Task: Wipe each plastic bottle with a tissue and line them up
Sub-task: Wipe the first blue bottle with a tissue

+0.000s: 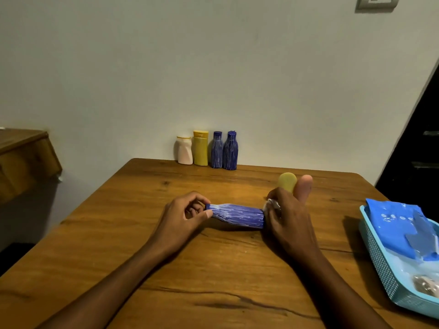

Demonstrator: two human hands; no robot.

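In the middle of the frame I see a blue ridged bottle (237,215) held horizontal just above the wooden bench (166,269), its cap end toward the left. My left hand (184,216) pinches the cap end, with the thumb and curled fingers (209,213) closed around the neck. My right hand (288,217) is at the bottom end of the bottle and grasps a white tissue (272,205) there, pressed against the base; the thumb of this hand points up. Just behind the right hand, a yellow bottle (287,181) is partly hidden, so I cannot tell how it lies. At the far edge of the bench, near the wall and a little above the centre of the frame, four bottles stand upright in a row, close to each other: a white bottle (184,150), a yellow capped bottle (200,148), and two blue ridged ones (217,150) (230,151). At the right edge of the frame is a light blue basket (380,264) with a blue packet (399,229) inside it.
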